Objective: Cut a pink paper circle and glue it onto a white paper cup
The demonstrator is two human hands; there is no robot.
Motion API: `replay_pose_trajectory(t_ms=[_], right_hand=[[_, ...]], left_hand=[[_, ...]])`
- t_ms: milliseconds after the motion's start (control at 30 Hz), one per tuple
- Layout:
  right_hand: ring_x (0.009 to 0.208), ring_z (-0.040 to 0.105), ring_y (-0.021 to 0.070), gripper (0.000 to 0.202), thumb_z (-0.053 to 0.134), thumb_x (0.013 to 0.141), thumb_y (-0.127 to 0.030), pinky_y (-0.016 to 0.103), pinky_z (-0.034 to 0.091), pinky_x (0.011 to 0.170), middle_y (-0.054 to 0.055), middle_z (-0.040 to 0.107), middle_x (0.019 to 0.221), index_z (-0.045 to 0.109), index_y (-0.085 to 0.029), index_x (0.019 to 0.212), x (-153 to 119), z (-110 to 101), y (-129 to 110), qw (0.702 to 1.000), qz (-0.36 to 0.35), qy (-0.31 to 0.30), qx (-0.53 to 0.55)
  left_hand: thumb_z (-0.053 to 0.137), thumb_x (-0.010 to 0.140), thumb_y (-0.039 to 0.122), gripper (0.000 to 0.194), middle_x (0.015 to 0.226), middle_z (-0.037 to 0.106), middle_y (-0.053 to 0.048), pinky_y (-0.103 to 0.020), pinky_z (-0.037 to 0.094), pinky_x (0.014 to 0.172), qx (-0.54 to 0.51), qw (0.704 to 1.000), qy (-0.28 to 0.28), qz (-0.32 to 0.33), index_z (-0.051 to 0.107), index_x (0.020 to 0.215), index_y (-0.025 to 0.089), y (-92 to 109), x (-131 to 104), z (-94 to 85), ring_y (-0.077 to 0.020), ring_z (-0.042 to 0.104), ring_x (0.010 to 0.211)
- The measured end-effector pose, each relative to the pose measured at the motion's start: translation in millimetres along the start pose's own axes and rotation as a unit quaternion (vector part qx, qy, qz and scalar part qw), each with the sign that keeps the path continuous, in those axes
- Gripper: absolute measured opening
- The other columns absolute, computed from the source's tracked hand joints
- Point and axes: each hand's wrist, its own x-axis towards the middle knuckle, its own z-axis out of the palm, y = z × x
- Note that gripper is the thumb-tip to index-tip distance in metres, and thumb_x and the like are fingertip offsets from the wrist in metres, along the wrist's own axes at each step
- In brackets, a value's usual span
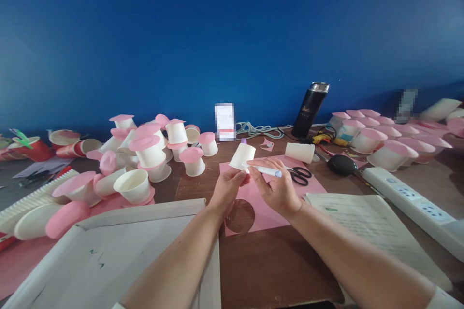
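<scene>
My left hand is closed round the rim of a white paper cup, which is tilted above the pink paper sheet. In my closed right hand is a white marker with a pale purple end; its other end is at the cup's lower edge. The sheet has a round hole cut in it below my left hand. Black-handled scissors lie on the sheet to the right of my right hand. Behind the cup, a small purple tip shows, mostly hidden.
White cups with pink paper discs are heaped on the left, and several more stand on the right. A paper cup lies on its side. A black flask, a power strip and written sheets lie around.
</scene>
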Motion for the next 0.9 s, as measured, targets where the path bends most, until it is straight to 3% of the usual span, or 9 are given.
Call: replay_pose_trajectory(t_ms=[100, 300, 600, 900], right_hand=[[0.088, 0.066, 0.0209, 0.012, 0.056, 0.089, -0.02, 0.039, 0.047, 0.082, 0.004, 0.073, 0.094, 0.065, -0.02, 0.096, 0.6, -1.2, -1.3, 1.0, -0.01, -0.006, 0.011], [0.089, 0.065, 0.0206, 0.016, 0.053, 0.09, -0.02, 0.038, 0.048, 0.084, 0.007, 0.072, 0.097, 0.064, -0.019, 0.102, 4.0, -6.7, -0.3, 0.998, 0.024, 0.048, 0.02], [0.09, 0.065, 0.0214, 0.013, 0.056, 0.088, -0.02, 0.039, 0.047, 0.084, 0.006, 0.072, 0.097, 0.065, -0.019, 0.098, -0.2, -1.0, 2.5, 1.0, 0.003, 0.013, 0.006], [0.09, 0.065, 0.0207, 0.012, 0.054, 0.089, -0.021, 0.039, 0.046, 0.086, 0.004, 0.073, 0.095, 0.066, -0.02, 0.093, -0.1, -2.1, 2.6, 1.0, 0.007, 0.002, -0.006]], left_hand=[[0.071, 0.07, 0.031, 0.018, 0.073, 0.065, -0.005, -0.032, 0.044, 0.084, -0.043, 0.999, -0.022, -0.006, 0.069, 0.073, 0.013, 2.8, -0.5, 1.6, -0.0145, 0.059, 0.074], [0.076, 0.065, 0.03, 0.021, 0.076, 0.066, -0.007, -0.032, 0.044, 0.086, -0.125, 0.992, -0.008, -0.023, 0.068, 0.071, 0.011, 8.9, -2.6, 2.8, -0.0144, 0.059, 0.077], [0.073, 0.068, 0.029, 0.019, 0.074, 0.065, -0.004, -0.031, 0.044, 0.082, -0.109, 0.993, -0.034, -0.02, 0.071, 0.076, 0.012, 7.7, -2.3, 4.6, -0.0138, 0.058, 0.076], [0.074, 0.066, 0.029, 0.02, 0.073, 0.066, -0.005, -0.029, 0.043, 0.08, -0.116, 0.993, -0.023, -0.017, 0.071, 0.073, 0.011, 10.0, -2.8, 4.8, -0.0133, 0.058, 0.075]])
